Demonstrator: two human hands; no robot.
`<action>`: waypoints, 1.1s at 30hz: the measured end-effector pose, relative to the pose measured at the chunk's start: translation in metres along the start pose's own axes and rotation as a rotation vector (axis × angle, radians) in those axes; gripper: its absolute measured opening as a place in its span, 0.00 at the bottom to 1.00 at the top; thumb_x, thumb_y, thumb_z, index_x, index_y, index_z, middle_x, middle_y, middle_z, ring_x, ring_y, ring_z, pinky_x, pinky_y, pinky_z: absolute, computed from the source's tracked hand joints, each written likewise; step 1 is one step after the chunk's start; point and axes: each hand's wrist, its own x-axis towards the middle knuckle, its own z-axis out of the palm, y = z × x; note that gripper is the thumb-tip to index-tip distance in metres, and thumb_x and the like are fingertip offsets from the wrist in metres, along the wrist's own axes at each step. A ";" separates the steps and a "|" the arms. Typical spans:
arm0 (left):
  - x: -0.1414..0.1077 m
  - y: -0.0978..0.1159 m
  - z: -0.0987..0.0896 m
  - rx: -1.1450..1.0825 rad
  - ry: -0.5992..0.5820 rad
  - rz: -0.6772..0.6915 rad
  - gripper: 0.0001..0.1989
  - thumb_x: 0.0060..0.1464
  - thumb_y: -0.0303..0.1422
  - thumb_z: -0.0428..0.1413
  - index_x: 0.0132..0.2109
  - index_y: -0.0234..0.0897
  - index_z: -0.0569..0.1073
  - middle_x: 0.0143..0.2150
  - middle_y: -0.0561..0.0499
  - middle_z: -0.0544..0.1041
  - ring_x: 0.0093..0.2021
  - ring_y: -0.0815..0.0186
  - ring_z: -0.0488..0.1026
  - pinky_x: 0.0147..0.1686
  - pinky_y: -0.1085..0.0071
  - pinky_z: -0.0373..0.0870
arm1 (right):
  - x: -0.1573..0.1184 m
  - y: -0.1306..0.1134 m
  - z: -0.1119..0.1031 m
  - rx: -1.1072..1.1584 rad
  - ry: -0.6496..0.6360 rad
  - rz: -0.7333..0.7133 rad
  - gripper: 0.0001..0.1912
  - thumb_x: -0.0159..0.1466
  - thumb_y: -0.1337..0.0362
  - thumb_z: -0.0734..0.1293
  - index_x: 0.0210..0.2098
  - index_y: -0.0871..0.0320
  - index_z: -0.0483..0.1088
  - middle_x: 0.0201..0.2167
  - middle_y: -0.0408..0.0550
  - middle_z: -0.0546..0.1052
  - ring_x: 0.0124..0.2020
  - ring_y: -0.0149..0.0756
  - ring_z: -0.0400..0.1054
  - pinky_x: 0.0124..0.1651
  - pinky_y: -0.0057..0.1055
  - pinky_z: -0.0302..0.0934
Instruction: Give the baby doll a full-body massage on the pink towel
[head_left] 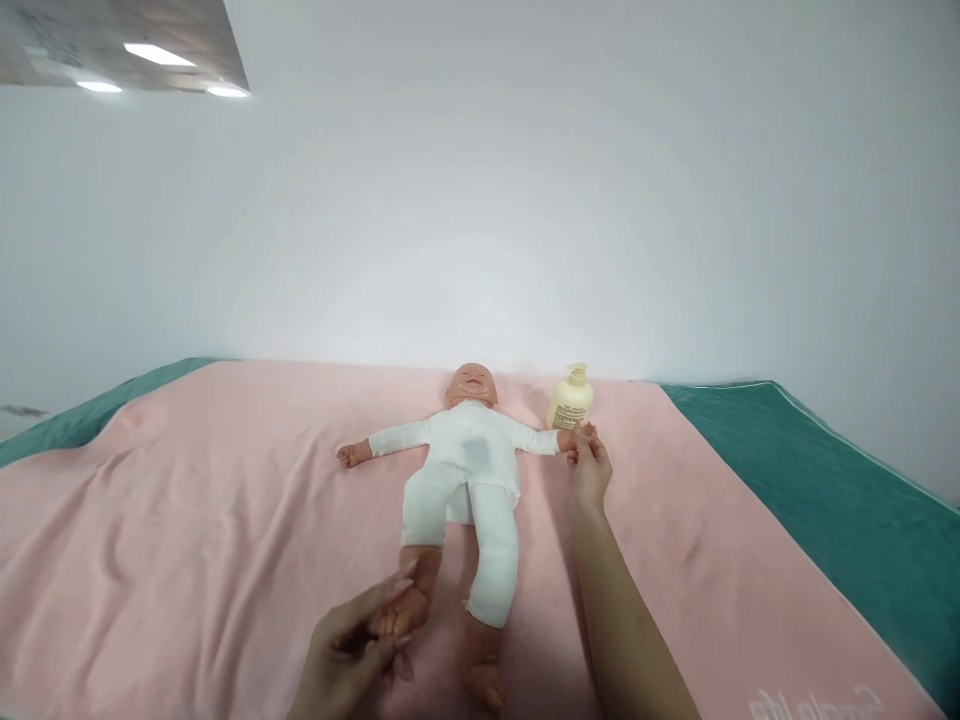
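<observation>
A baby doll point(469, 445) with a white cloth body lies on its back, its head toward the wall and its arms spread. My left hand point(349, 635) is closed around the doll's bare foot point(409, 610) on the left side, thumb and fingers on either side of it. With its fingertips, my right hand point(592, 475) pinches the doll's hand point(570, 440) on the right side. Just behind that small hand stands a pale yellow pump bottle point(570, 400), upright. The doll's other foot point(484, 670) rests on the blanket, untouched.
A pink blanket point(247, 500) lies under the doll, wrinkled on the left. Green cloth point(817, 470) shows beyond its edges at both sides. A white wall point(480, 200) rises directly behind the bed surface. A mirror-like panel point(120, 45) reflects lights at the upper left.
</observation>
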 end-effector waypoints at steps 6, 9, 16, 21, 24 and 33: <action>-0.017 0.005 0.001 0.046 -0.197 0.206 0.11 0.53 0.33 0.61 0.44 0.45 0.81 0.43 0.43 0.81 0.43 0.52 0.79 0.42 0.63 0.78 | 0.025 0.004 -0.017 0.048 0.070 0.187 0.08 0.60 0.67 0.69 0.28 0.58 0.65 0.18 0.35 0.65 0.15 0.21 0.57 0.15 0.17 0.54; -0.021 -0.006 -0.002 0.114 -0.310 0.196 0.13 0.57 0.32 0.57 0.48 0.46 0.79 0.46 0.43 0.80 0.47 0.53 0.78 0.45 0.62 0.76 | 0.027 0.005 -0.017 0.048 0.074 0.212 0.09 0.61 0.67 0.68 0.27 0.57 0.63 0.18 0.35 0.65 0.14 0.22 0.57 0.14 0.17 0.55; -0.029 -0.015 -0.005 0.306 -0.337 0.237 0.19 0.58 0.29 0.55 0.54 0.52 0.75 0.49 0.50 0.79 0.49 0.60 0.77 0.49 0.70 0.73 | 0.025 0.005 -0.016 0.044 0.083 0.227 0.07 0.61 0.67 0.68 0.29 0.58 0.65 0.19 0.35 0.67 0.15 0.22 0.59 0.15 0.18 0.56; -0.028 -0.004 -0.001 0.291 -0.164 0.214 0.14 0.55 0.36 0.58 0.49 0.48 0.78 0.48 0.49 0.80 0.48 0.57 0.78 0.47 0.70 0.75 | 0.022 0.006 -0.016 0.007 0.089 0.188 0.06 0.60 0.65 0.68 0.31 0.58 0.66 0.20 0.36 0.69 0.17 0.23 0.61 0.16 0.18 0.57; -0.022 0.002 0.002 0.283 -0.074 0.292 0.13 0.57 0.33 0.57 0.49 0.45 0.78 0.49 0.47 0.79 0.48 0.57 0.77 0.47 0.70 0.75 | 0.015 0.005 -0.012 -0.025 0.089 0.143 0.07 0.60 0.62 0.69 0.34 0.58 0.67 0.22 0.37 0.71 0.19 0.24 0.63 0.19 0.19 0.59; 0.034 0.029 0.019 0.128 0.196 0.100 0.16 0.59 0.35 0.55 0.53 0.37 0.72 0.46 0.45 0.78 0.24 0.72 0.71 0.21 0.76 0.71 | -0.041 -0.009 0.015 -0.154 -0.308 -0.356 0.22 0.59 0.55 0.69 0.50 0.57 0.70 0.48 0.51 0.73 0.39 0.33 0.70 0.34 0.26 0.65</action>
